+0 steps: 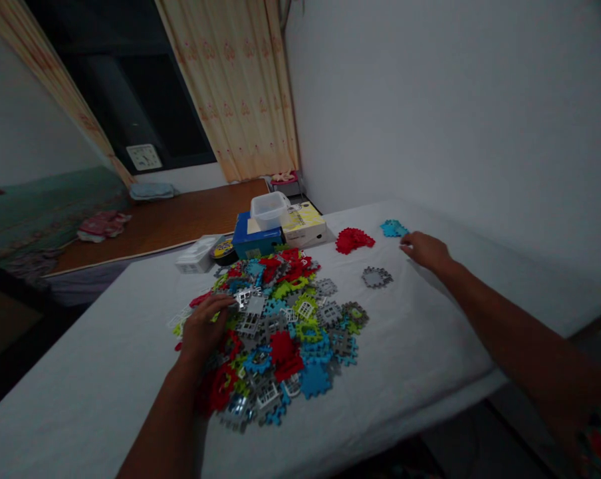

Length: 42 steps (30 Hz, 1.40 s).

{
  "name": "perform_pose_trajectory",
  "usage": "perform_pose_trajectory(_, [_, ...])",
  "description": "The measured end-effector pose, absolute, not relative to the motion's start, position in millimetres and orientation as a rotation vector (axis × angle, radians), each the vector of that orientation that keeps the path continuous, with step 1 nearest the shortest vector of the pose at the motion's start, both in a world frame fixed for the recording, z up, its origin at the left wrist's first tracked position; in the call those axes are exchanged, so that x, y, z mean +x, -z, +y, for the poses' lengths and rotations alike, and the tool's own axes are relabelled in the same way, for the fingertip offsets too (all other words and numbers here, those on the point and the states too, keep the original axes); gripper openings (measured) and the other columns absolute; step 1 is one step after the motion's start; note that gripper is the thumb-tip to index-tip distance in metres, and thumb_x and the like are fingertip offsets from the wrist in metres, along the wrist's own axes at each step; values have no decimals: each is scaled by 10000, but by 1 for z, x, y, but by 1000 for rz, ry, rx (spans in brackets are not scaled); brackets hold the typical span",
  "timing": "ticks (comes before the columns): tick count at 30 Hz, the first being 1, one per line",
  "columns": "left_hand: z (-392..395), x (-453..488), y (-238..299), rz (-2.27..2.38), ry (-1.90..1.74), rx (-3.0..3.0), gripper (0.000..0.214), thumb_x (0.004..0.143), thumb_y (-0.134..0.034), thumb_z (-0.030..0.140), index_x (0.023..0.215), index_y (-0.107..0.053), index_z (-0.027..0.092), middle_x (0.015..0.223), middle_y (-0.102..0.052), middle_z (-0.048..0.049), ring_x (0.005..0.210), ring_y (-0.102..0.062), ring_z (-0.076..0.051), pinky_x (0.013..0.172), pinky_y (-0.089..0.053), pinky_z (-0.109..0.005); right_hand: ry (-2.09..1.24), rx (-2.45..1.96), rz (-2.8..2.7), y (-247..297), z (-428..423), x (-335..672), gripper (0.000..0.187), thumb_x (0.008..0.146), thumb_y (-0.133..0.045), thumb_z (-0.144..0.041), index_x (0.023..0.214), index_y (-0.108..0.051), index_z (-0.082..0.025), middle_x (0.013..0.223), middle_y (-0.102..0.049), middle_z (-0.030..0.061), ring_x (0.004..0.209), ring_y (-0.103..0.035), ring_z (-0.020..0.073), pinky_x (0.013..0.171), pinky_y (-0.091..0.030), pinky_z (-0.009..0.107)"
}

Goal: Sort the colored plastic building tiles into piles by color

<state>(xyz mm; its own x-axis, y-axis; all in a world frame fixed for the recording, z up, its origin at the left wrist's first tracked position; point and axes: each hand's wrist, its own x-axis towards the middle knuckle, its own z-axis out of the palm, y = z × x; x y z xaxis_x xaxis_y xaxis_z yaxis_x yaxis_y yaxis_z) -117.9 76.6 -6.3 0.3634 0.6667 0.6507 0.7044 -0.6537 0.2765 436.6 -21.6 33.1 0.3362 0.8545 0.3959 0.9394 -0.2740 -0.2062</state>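
Note:
A large mixed heap of flat plastic interlocking building pieces, in red, blue, lime green, grey and white, covers the middle of the table. At its left side, my left hand has its fingers bent together at a white window-frame piece, which they seem to pinch. My right hand is out to the far right, thumb and fingertips closed together beside a small blue pile. Whatever lies between those fingertips is too small to make out. Left of it lie a red pile and some grey pieces.
Behind the heap stand a blue box, a clear plastic tub, a yellow-and-white box, a white box and a round black-and-yellow container. A white cloth covers the table, and a wall rises along its right side.

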Motion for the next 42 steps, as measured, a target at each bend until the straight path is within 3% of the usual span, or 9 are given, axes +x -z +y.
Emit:
perform_pose_trajectory(3, [75, -118, 5, -1297, 1147, -2565, 263, 875, -500, 320, 908, -752, 251, 993, -754, -35, 960, -702, -205, 866, -571, -358, 54, -2028, -1891, -28, 14, 386, 212, 871, -662, -392, 1015, -751, -265, 1005, -740, 33, 864, -668, 170, 790, -482, 256])
perform_pose_trajectory(8, [76, -121, 7, -1333, 1106, -2546, 265, 865, -497, 298, 919, -754, 261, 1009, -754, -25, 965, -702, -195, 868, -569, -348, -356, -1583, -2365, -10, 52, 313, 410, 830, -704, -328, 1215, -684, -189, 1223, -679, 120, 954, -674, 218, 822, -488, 285])
perform_pose_trajectory(12, [76, -122, 8, -1321, 1115, -2550, 258, 873, -503, 307, 918, -753, 262, 1008, -751, -27, 960, -703, -197, 855, -574, -348, -511, -1581, -2330, 2, 59, 303, 335, 725, -785, -292, 1037, -744, -180, 1051, -730, 105, 876, -679, 230, 745, -489, 284])
perform_pose_trajectory(15, [76, -121, 7, -1307, 1120, -2573, 250, 874, -508, 316, 905, -750, 260, 992, -754, -31, 939, -706, -200, 842, -577, -350, -658, -1497, -2187, 4, 57, 314, 227, 749, -746, -343, 906, -739, -179, 853, -734, 59, 743, -657, 190, 661, -468, 266])
perform_pose_trajectory(25, [77, -125, 9, -1313, 1184, -2544, 244, 891, -518, 333, 932, -748, 263, 1044, -738, -33, 999, -687, -200, 895, -558, -356, -950, -1592, -2038, -30, 37, 424, 321, 703, -735, -491, 743, -714, -173, 688, -683, 33, 665, -601, 165, 626, -435, 264])
perform_pose_trajectory(31, [80, -125, 12, -1334, 1144, -2535, 245, 882, -520, 336, 905, -754, 266, 1014, -745, -30, 963, -691, -202, 858, -569, -361, -689, -1446, -2044, -29, 36, 369, 233, 789, -693, -415, 801, -741, -187, 793, -718, 40, 739, -622, 173, 679, -448, 266])
perform_pose_trajectory(38, [76, -122, 7, -1386, 1069, -2552, 253, 868, -517, 322, 918, -758, 266, 1018, -751, -28, 956, -696, -200, 850, -570, -354, -505, -1041, -2263, 4, 21, 251, 430, 864, -691, -344, 1277, -635, -236, 1232, -653, 95, 1036, -624, 207, 915, -477, 339])
perform_pose_trajectory(40, [74, -122, 5, -1388, 1057, -2554, 256, 863, -511, 309, 922, -756, 265, 1021, -752, -28, 957, -697, -201, 845, -572, -353, -438, -1034, -2292, 11, 19, 242, 472, 839, -727, -320, 1291, -621, -236, 1271, -625, 107, 1140, -585, 231, 964, -460, 360])
perform_pose_trajectory(42, [74, -122, 4, -1388, 1060, -2554, 256, 864, -509, 311, 921, -754, 264, 1016, -752, -26, 958, -697, -201, 842, -573, -350, -431, -1059, -2287, 14, 19, 242, 411, 820, -743, -276, 1216, -655, -211, 1210, -642, 113, 1082, -607, 230, 924, -479, 353])
